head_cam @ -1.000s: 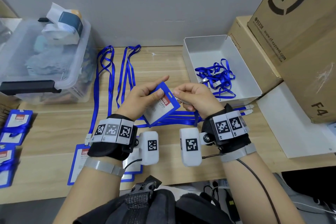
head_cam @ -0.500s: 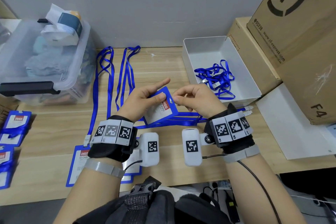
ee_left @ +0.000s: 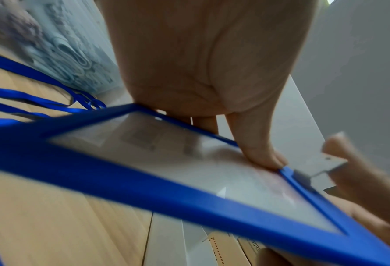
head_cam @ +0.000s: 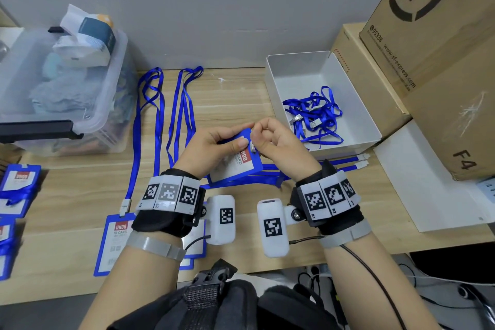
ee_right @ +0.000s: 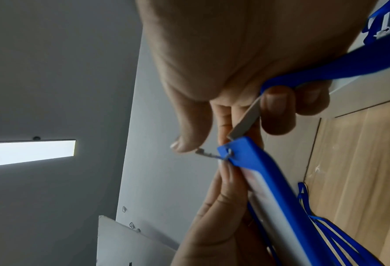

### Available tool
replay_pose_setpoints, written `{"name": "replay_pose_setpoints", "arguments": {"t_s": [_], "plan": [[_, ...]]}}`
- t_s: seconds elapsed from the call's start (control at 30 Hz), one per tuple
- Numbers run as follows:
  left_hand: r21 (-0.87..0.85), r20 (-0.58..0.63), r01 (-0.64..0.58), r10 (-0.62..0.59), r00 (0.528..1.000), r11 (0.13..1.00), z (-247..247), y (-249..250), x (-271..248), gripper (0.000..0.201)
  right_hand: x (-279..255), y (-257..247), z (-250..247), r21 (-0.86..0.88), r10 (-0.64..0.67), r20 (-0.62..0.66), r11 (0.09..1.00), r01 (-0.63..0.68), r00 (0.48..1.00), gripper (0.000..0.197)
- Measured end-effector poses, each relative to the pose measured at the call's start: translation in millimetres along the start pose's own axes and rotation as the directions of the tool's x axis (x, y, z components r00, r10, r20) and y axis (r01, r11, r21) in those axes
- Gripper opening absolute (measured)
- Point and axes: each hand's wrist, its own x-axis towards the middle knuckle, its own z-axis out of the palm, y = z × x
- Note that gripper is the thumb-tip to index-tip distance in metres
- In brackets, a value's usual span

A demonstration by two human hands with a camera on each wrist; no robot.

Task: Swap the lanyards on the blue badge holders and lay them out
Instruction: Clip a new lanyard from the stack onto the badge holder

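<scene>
My left hand [head_cam: 222, 142] grips a blue badge holder [head_cam: 238, 166] above the middle of the wooden table, thumb on its clear face [ee_left: 189, 162] and fingers behind. My right hand [head_cam: 270, 139] pinches the metal clip [ee_right: 244, 124] of a blue lanyard [ee_right: 339, 68] at the holder's top edge. The clip's wire hook [ee_right: 214, 155] sits in the holder's slot [ee_right: 229, 151]. The lanyard strap trails under my right wrist across the table [head_cam: 267, 177]. Two more lanyards [head_cam: 150, 120] lie stretched out at the back left, one clipped to a holder [head_cam: 115, 241] lying flat.
A white tray [head_cam: 356, 104] holding several tangled lanyards [head_cam: 313, 115] stands at the back right, beside cardboard boxes [head_cam: 434, 61]. A clear plastic bin [head_cam: 61, 94] fills the back left. Several more badge holders [head_cam: 18, 185] lie at the left edge.
My hands have closed together at the holder's top edge. The right hand has brought the metal clip to the slot, and the left index finger has come down onto the holder.
</scene>
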Motion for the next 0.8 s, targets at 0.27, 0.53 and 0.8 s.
{"name": "replay_pose_setpoints", "arguments": {"t_s": [0.27,0.53,0.8], "plan": [[0.043,-0.032,-0.008,0.009,0.999,0.999,-6,-1,-3,0.036,-4,-4,-9,-0.055,0.014,0.021,0.998,-0.012,1.000,0.024],[0.122,-0.036,-0.037,0.041,0.998,0.992,-5,2,-6,0.036,-3,-5,-8,-0.126,-0.014,-0.001,0.992,0.014,1.000,0.032],[0.083,-0.171,-0.042,0.056,0.984,0.996,-10,-4,-7,0.011,-3,0,-8,-0.167,-0.007,-0.073,0.986,-0.005,0.997,0.028]]}}
